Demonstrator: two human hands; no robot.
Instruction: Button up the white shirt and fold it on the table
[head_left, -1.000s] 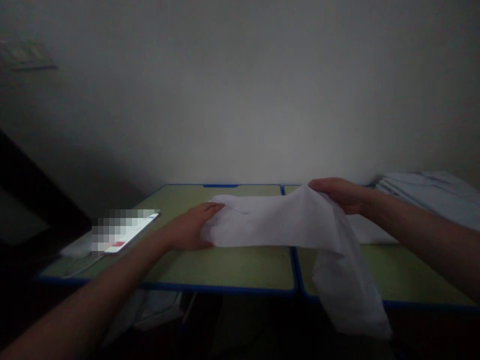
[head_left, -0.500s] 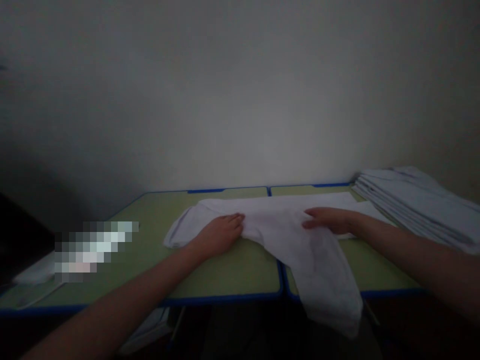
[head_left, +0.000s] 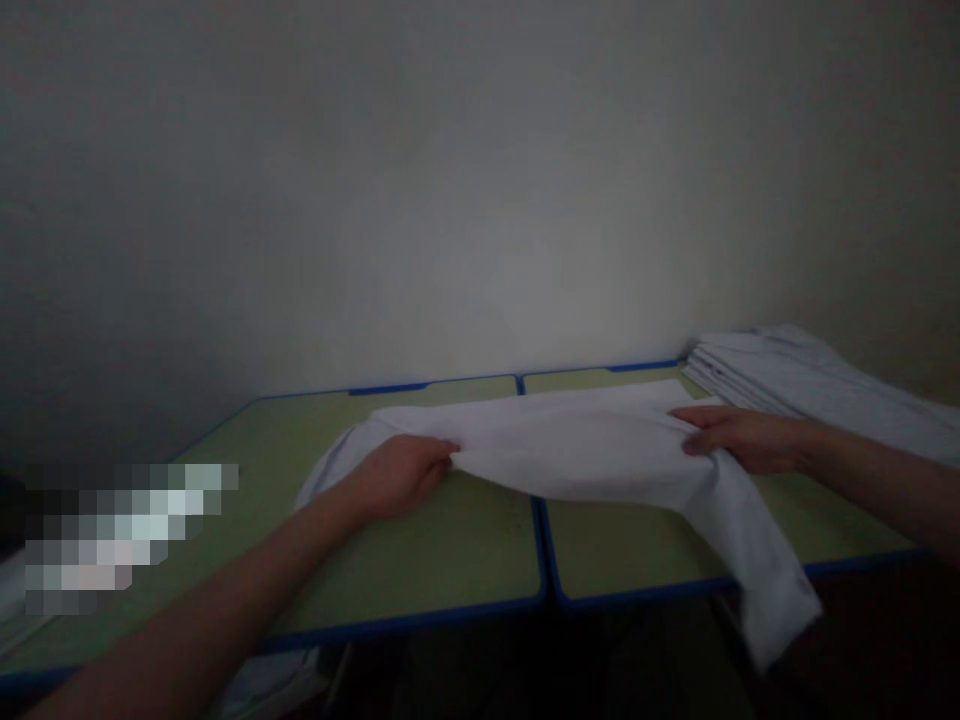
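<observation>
A white garment of thin cloth lies lengthwise over two green table tops; its exact kind cannot be made out. My left hand is closed, fingertips pinching the near edge of the cloth toward its left part. Farther right, my right hand grips the cloth between thumb and fingers. The stretch between both hands is drawn fairly straight. From below my right hand, a loose end of the garment drops over the table's front edge. Cloth under my hands is hidden.
Folded white cloths are stacked at the right. The green tables have blue edging and a narrow gap between them, against a grey wall. A blurred-out patch covers something at the left. Pale material shows beneath the table.
My right hand has moved right, carrying the cloth and its hanging end along. My left hand has gone from lying flat to pinching the edge. The view has shifted slightly.
</observation>
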